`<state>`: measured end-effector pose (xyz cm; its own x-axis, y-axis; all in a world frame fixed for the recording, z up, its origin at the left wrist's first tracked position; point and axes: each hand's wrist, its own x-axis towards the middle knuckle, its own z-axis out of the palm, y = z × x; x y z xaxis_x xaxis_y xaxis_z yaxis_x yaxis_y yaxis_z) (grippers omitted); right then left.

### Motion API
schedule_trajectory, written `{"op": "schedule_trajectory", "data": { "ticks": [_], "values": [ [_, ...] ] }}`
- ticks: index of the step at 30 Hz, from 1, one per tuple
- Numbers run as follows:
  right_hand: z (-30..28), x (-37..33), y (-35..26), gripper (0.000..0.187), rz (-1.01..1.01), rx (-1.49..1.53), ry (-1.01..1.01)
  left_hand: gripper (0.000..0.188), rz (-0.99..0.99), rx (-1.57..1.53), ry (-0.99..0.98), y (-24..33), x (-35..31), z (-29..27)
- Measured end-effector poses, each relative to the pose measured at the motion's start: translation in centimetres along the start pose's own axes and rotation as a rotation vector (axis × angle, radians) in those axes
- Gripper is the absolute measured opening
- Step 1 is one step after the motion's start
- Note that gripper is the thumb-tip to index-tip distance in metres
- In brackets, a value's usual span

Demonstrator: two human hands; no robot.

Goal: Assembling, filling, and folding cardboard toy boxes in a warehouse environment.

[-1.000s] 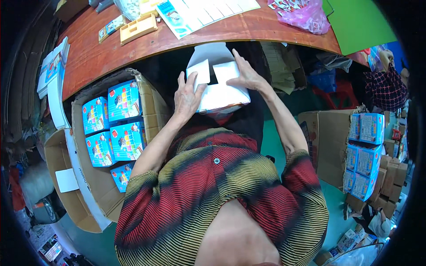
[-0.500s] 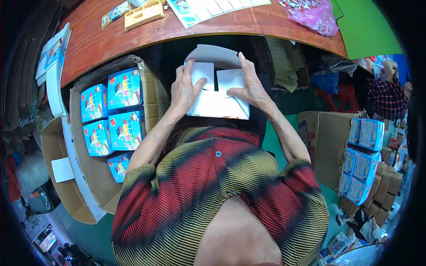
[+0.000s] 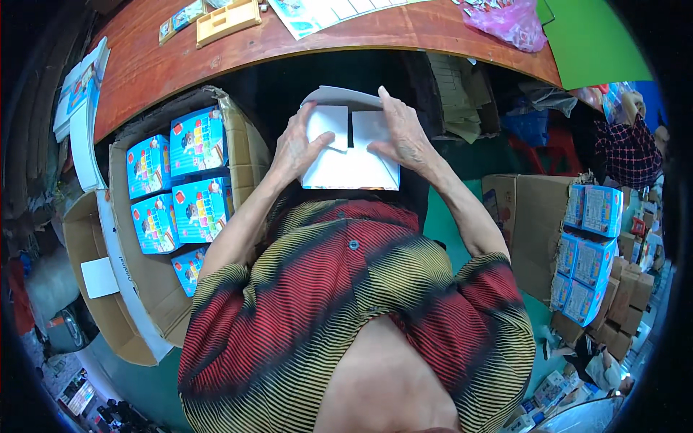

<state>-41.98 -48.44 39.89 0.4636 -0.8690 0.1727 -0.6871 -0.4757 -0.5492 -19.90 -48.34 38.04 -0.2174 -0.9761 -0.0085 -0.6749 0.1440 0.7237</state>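
Observation:
A small cardboard box (image 3: 351, 172) with white flaps rests at my lap. My left hand (image 3: 297, 146) clasps its left side, the thumb lying on the left white side flap. Around the right side is my right hand (image 3: 406, 137), its thumb pressing on the right side flap and its index finger stretched up to the far flap (image 3: 339, 93). That far flap stands raised at a slant. A narrow dark gap shows between the two folded side flaps. The outer walls of the box are mostly hidden.
Left of me, an open carton (image 3: 245, 137) holds several blue printed boxes (image 3: 201, 209). A brown carton (image 3: 534, 238) and stacked blue boxes (image 3: 593, 209) stand at the right. Ahead, the reddish wooden table (image 3: 303, 54) carries a yellow plastic tray (image 3: 227, 23) and a pink bag (image 3: 505, 25).
The far flap has tilted lower, toward the side flaps. My right hand has shifted slightly left and down with it, while my left hand keeps its hold.

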Motion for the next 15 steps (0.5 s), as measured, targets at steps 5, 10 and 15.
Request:
{"op": "schedule_trajectory", "data": {
  "ticks": [5, 10, 15],
  "values": [
    [0.1, -0.7, 0.1, 0.104, -0.075, -0.005, 0.007, 0.068, -0.033, -0.033, -0.014, 0.0, 0.2, -0.1],
    [0.7, -0.8, 0.6, 0.106, -0.062, -0.024, 0.033, 0.073, -0.038, -0.093, -0.001, 0.2, -0.7, 0.4],
    [0.7, -0.8, 0.9, 0.106, -0.037, -0.049, 0.107, 0.089, -0.025, -0.14, 0.034, 1.2, -1.1, 0.5]
  ]
}}
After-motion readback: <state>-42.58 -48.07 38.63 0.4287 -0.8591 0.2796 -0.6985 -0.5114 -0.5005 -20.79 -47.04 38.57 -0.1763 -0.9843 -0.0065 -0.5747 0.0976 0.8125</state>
